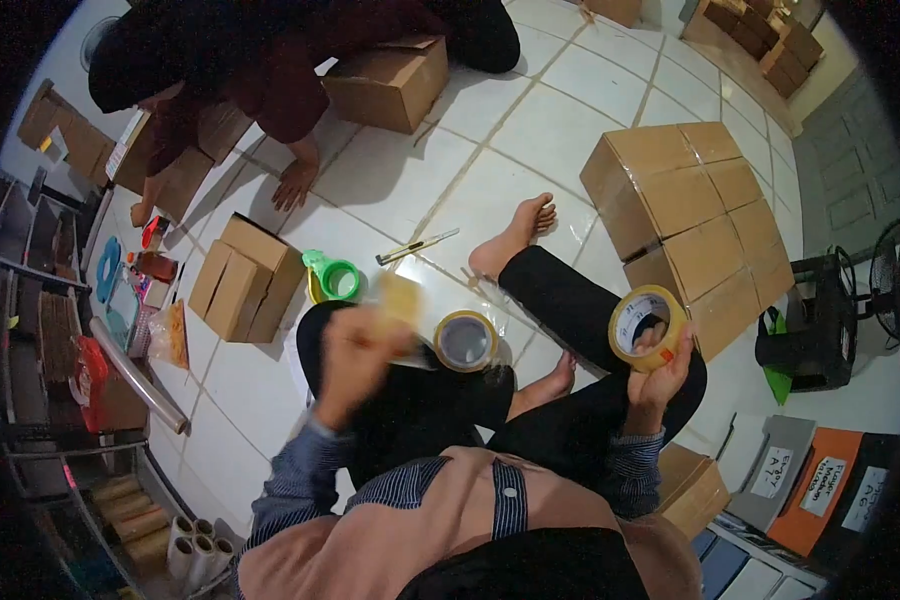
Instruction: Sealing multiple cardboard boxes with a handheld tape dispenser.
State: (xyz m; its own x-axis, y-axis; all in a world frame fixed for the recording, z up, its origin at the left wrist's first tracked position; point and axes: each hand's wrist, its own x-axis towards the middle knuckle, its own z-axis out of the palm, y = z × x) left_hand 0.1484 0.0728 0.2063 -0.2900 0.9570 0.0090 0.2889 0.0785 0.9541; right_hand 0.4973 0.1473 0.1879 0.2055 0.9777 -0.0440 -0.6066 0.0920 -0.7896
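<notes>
My right hand holds a roll of packing tape upright, its fingers through the cardboard core. My left hand is raised over my left knee and blurred; a small yellowish piece, too blurred to name, shows at its fingers. Between my legs another tape roll lies flat. Beyond my left hand a green tape dispenser rests on the tiles, touching or near a small closed carton. A yellow utility knife lies on the floor farther forward.
Large taped cartons stand at the right, near a black fan. A co-worker kneels at the top left, one hand on the floor, beside open cartons. Shelving and a long plastic-film roll are at the left.
</notes>
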